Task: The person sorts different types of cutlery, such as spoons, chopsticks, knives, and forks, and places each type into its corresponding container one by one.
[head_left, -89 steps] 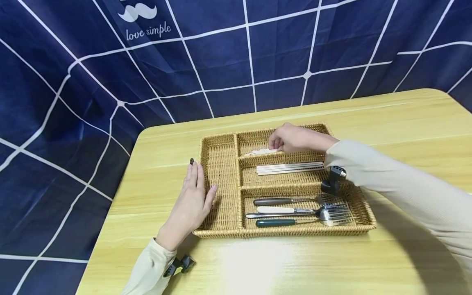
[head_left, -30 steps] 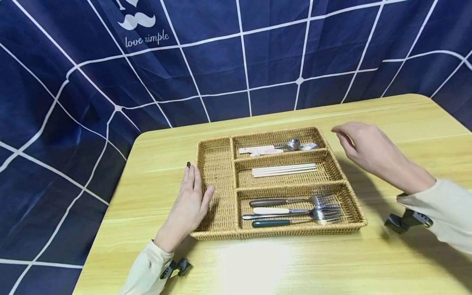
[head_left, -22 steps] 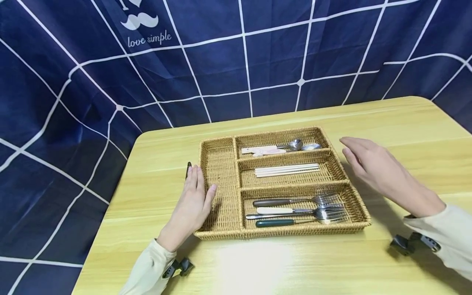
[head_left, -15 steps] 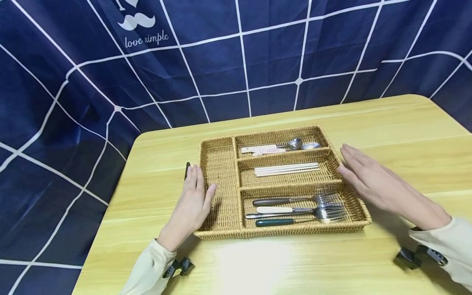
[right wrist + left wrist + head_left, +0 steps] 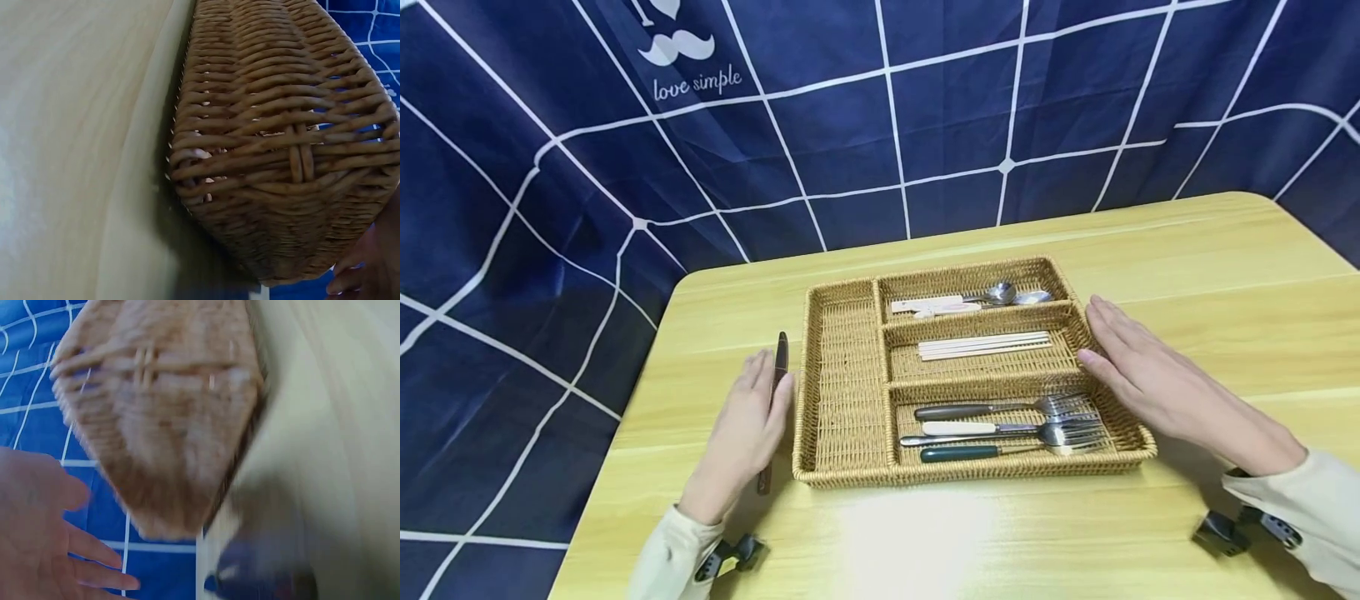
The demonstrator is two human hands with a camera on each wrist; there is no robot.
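Note:
A woven cutlery tray with compartments sits on the table. My right hand lies against its right side with fingers straight; in the right wrist view the wicker wall fills the frame, with fingers showing at lower right. My left hand is apart from the tray's left side, fingers extended, over a dark knife with a brown handle. The hand covers the knife's middle. In the left wrist view the left hand appears beside the blurred tray.
Spoons with pale handles lie in the tray's back compartment, white chopsticks in the middle one. Several forks with varied handles fill the front one. A blue grid-patterned curtain stands behind the light wood table.
My right hand left the spoons in the back compartment and came to the tray's right side. My left hand has just moved left off the tray's edge, exposing more of the knife.

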